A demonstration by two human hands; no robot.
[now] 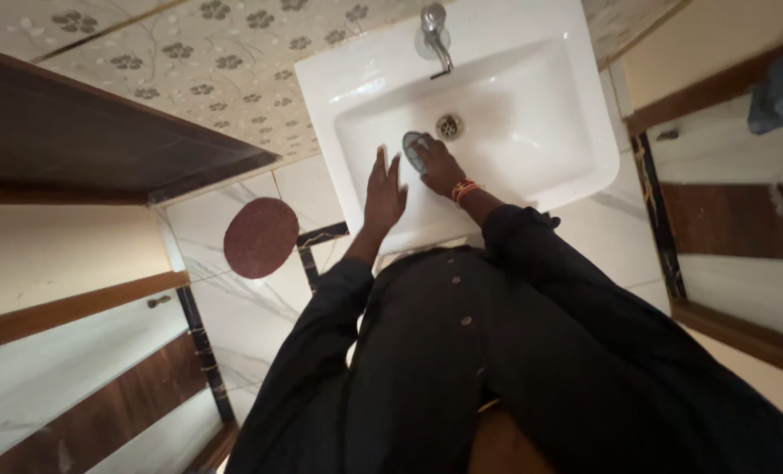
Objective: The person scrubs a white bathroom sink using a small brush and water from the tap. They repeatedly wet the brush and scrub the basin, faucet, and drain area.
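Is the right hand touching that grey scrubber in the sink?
Touching. The head view shows the right hand pressed over the grey scrubber inside the white sink, with no gap between them.

So there's a small grey, roundish scrubbing pad [414, 147] pressed flat against the inside of the white ceramic washbasin [532, 114], just beside the metal drain [448, 126] and below the tap. The right hand [440, 167] covers its lower edge, so only the upper part shows.
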